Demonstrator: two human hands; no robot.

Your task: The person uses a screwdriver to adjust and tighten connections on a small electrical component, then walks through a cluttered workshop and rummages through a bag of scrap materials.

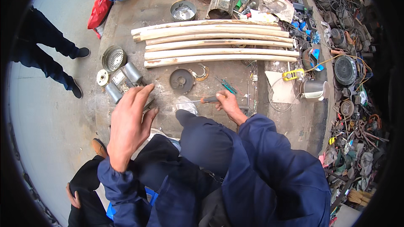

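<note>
My left hand [130,126] is raised at the lower left, fingers loosely bent and apart, holding nothing visible, near two grey metal cylinders [133,73]. My right hand [227,105] grips an orange-and-black screwdriver [208,100], its shaft pointing left over a crumpled clear plastic bag [185,109]. Just beyond it lie a teal-handled tool [228,85], a dark round metal part [181,80] and a brass-coloured ring [203,74]. A dark cap [206,143] and navy cloth fill the lower middle, between my arms.
Several pale wooden poles [219,52] span the workbench [160,12], among metal housings [219,6] and a yellow control box [293,75]. Cluttered cables and parts [347,109] line the right. A standing person's legs [50,54] and another person's hand [73,195] are at left.
</note>
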